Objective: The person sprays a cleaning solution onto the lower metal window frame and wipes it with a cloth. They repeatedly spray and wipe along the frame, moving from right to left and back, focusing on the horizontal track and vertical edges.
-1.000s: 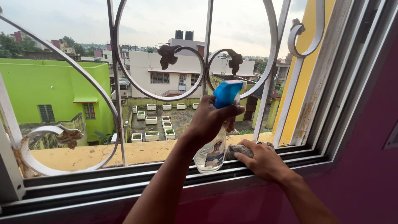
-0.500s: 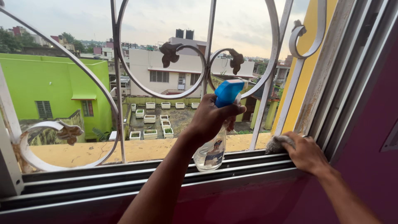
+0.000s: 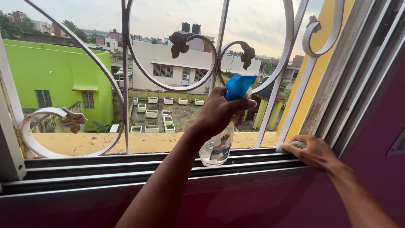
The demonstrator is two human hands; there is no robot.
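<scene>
My left hand grips the spray bottle (above an open drop); my right hand presses the cloth into the track, and either could slip out through the grille

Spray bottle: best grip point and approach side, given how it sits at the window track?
Grip the neck just under the blue trigger head, coming from the room side, as the left hand does now. The clear spray bottle hangs roughly upright over the window track, and the metal grille blocks the outer side. The neck is probably the narrowest part, leaving a finger free for the trigger. The right hand presses a cloth on the track.
</scene>
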